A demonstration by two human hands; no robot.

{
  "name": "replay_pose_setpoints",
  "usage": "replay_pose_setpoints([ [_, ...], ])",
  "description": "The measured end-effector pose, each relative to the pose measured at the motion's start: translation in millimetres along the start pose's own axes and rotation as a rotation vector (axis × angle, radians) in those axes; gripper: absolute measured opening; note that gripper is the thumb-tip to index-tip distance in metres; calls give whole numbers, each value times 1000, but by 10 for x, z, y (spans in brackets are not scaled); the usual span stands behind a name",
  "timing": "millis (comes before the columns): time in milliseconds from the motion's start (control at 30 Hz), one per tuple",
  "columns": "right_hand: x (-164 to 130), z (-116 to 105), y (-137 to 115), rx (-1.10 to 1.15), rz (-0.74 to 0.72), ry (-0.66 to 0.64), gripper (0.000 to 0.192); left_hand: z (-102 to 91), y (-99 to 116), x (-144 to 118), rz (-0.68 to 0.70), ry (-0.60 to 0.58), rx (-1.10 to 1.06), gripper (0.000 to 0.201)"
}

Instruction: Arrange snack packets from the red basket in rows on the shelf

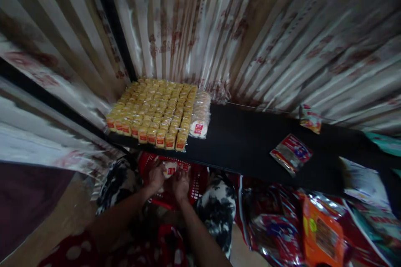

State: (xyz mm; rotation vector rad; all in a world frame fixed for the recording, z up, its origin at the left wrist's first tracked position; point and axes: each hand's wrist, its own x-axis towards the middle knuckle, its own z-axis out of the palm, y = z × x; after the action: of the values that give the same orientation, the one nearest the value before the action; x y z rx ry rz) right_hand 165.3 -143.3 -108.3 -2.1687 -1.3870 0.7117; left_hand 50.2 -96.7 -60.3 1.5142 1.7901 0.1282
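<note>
My left hand [156, 178] is over a red plastic basket [196, 183] between my knees, its fingers closed on a small white snack packet [170, 170] with a red label. Beside it my right hand [181, 181] is closed on another packet [184, 167], of which little more than a red label shows. Blur and dim light hide the fingertips. Just beyond the basket, tight rows of yellow wrapped snack packets [156, 110] fill the left end of a black table [238, 133]. A row of white packets [200, 112] stands along their right side.
On the table's right part lie a red and silver pouch [292, 153], a small red packet [310, 119] and a white pouch [365, 181]. Large red bags [272, 217] and an orange pouch [322, 231] are below its front edge. Pleated curtains [194, 21] hang behind.
</note>
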Motion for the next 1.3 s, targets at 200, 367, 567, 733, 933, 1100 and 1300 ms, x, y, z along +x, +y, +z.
replay_pose_setpoints([
  [200,-110,-506,-288,13,-237,-170,49,-409,96,-354,339,-55,183,25],
  [367,-197,-787,-300,69,-222,-197,39,-529,176,-487,426,20,216,25],
  [567,-290,-1036,-252,277,-169,-151,20,-521,304,-610,534,78,181,26],
  [733,-319,-1397,-289,438,-185,-145,24,-634,616,-727,666,49,124,26],
  [933,-156,-1729,-362,535,-164,-50,36,-734,1158,-768,808,98,133,30],
  [1100,183,-1886,-363,658,-165,78,38,-623,1374,-781,989,266,135,34],
  [1300,672,-1847,-356,675,-131,204,42,-366,1456,-649,873,204,187,52],
])
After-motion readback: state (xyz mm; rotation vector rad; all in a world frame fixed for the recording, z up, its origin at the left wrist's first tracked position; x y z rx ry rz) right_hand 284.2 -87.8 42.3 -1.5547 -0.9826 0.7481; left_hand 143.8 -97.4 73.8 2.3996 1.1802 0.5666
